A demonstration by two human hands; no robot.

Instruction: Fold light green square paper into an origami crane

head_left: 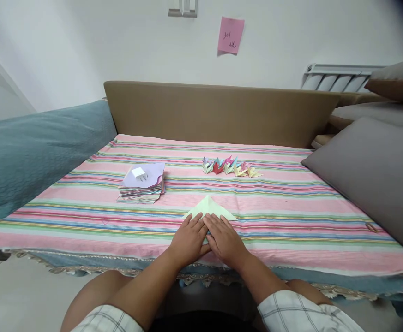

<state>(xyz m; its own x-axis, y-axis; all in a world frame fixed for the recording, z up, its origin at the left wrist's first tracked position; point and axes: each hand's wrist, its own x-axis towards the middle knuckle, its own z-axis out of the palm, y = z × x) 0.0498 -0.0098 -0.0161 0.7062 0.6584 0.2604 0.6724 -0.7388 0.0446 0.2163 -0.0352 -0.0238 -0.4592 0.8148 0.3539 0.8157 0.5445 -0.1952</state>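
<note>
A pale green sheet of paper [208, 203], folded into a triangle, lies on the striped cloth with its peak pointing away from me. My left hand [190, 240] rests flat on the triangle's near edge, fingers stretched out. Beside it my right hand [225, 240] presses flat on the same edge, its fingertips meeting those of the left. The hands cover the middle of the near edge. Beyond the triangle stand several small folded paper cranes [228, 166] in mixed colours. To the left is a stack of coloured paper [142, 189] with a small white block [139, 173] on top.
The striped cloth [83, 216] covers the sofa seat. A brown backrest [204, 113] closes off the far side. A blue armrest [45, 143] is at left, grey cushions [370, 170] at right. A pink note [231, 35] sticks to the wall.
</note>
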